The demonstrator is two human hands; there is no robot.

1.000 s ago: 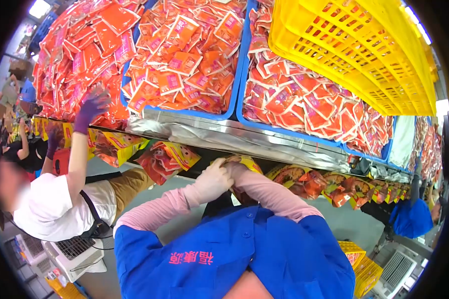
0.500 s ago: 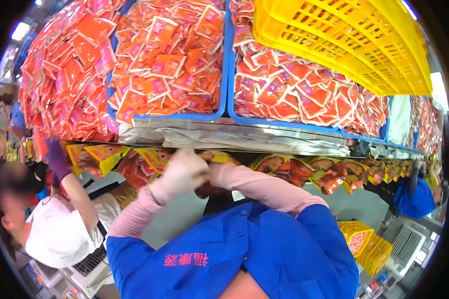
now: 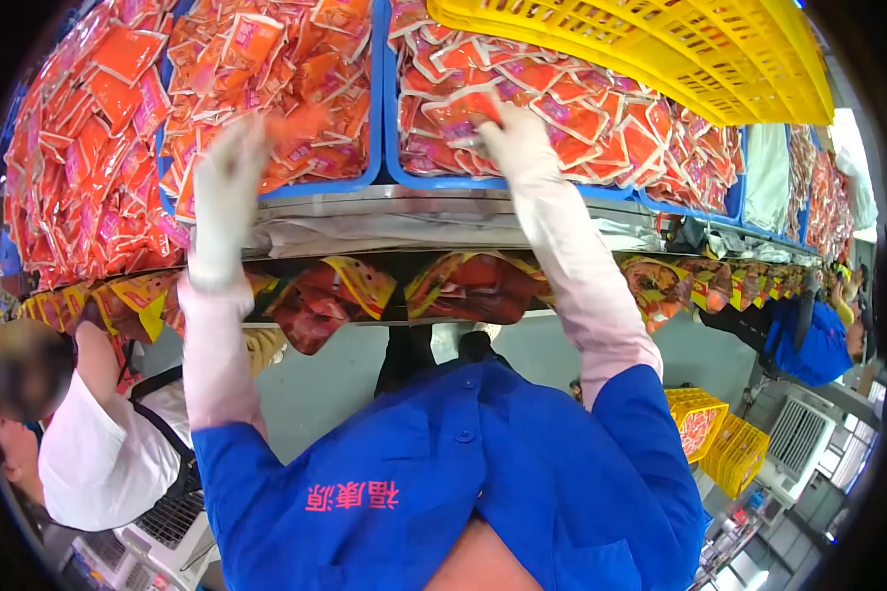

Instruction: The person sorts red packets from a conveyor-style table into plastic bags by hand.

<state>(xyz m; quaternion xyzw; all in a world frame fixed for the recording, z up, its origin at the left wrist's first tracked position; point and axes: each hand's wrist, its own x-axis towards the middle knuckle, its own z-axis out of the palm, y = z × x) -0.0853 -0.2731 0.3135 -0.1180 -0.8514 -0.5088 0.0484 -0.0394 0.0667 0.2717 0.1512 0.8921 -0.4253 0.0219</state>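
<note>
My right hand (image 3: 520, 143), in a white glove, is closed on the corner of an orange-red sachet (image 3: 475, 106) over the right-hand blue bin (image 3: 392, 148). Motion blurs my left hand (image 3: 229, 175), also white-gloved, above the neighbouring blue bin (image 3: 376, 98). A smeared orange sachet (image 3: 301, 128) shows at its fingertips and seems to be held. Both bins are heaped with flat sachets. Below my hands, printed food pouches hang along the table edge, among them a pouch (image 3: 330, 300) and a wider pouch (image 3: 475, 288) with red contents showing.
A yellow crate (image 3: 660, 49) rests over the right bin's far side. At left rises a big heap of red sachets (image 3: 89, 177). A co-worker in a white shirt (image 3: 108, 443) stands close on my left, another in blue (image 3: 808, 340) far right. Yellow crates (image 3: 734, 453) stand behind at right.
My hands were together at the hanging pouches. They have since separated and reached forward over the bins, the right taking hold of a sachet. The view has shifted rightward.
</note>
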